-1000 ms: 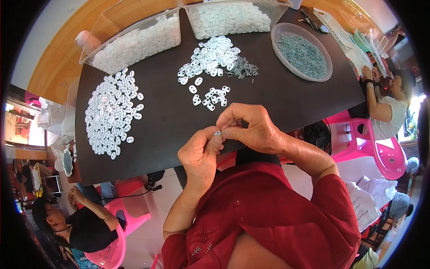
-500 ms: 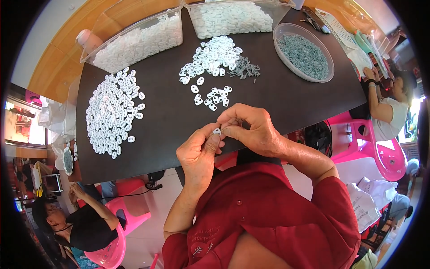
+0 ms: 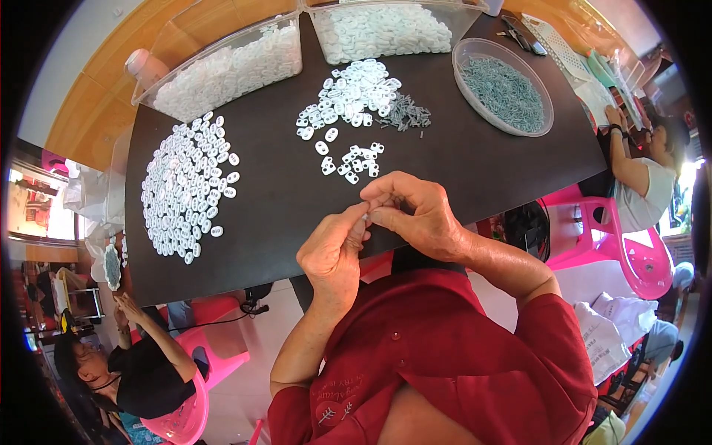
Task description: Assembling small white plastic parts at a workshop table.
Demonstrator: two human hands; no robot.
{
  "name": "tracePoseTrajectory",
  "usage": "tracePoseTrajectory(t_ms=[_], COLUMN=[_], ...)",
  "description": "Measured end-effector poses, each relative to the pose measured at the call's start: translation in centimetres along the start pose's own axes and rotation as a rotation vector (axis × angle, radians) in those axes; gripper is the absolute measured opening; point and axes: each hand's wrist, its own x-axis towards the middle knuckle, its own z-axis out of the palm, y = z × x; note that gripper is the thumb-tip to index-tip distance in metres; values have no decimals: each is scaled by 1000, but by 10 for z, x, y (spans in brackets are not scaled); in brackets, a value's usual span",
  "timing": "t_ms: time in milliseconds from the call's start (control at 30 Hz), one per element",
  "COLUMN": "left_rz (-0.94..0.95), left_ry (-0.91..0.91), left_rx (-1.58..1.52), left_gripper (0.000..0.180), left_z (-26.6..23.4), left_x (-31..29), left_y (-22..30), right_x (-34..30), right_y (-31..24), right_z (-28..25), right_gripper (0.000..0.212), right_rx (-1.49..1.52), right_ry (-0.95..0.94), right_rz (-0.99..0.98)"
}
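Note:
My left hand [image 3: 331, 248] and my right hand [image 3: 419, 215] meet at the table's front edge, fingertips pinched together. Between them is a small white plastic piece [image 3: 368, 218], mostly covered by the fingers. Just beyond lies a small cluster of white plastic pieces with holes [image 3: 360, 162]. Farther back is a bigger heap of similar white oval pieces [image 3: 360, 93], with a little pile of grey-green pins [image 3: 405, 113] against its right side. On the left spreads a wide heap of white oval pieces with dark slots [image 3: 182, 189].
Two clear bins, left [image 3: 230, 70] and right [image 3: 386, 33], full of white pieces line the dark table's [image 3: 274, 185] far side. A round tub [image 3: 545, 122] of grey-green pins stands at right. Co-workers sit left [image 3: 148, 371] and right [image 3: 641, 178], near pink chairs [image 3: 645, 271].
My left hand has tilted and shifted slightly right, closer to my right hand. The white piece, plainer before, is now mostly covered. The left co-worker's arms have moved lower in the picture.

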Motion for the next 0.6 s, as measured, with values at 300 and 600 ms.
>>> tracePoseTrajectory(t_ms=[300,600], left_rz=[1,-228], left_ry=[27,48], left_rx=[-72,-416], left_gripper=[15,18], left_z=[-3,-2], left_x=[3,2], left_y=[0,-6], right_x=[-4,-3], right_y=[7,7], right_z=[-4,1], right_gripper=[19,16], right_rx=[46,91], right_ry=[83,81], right_rz=[-57,2])
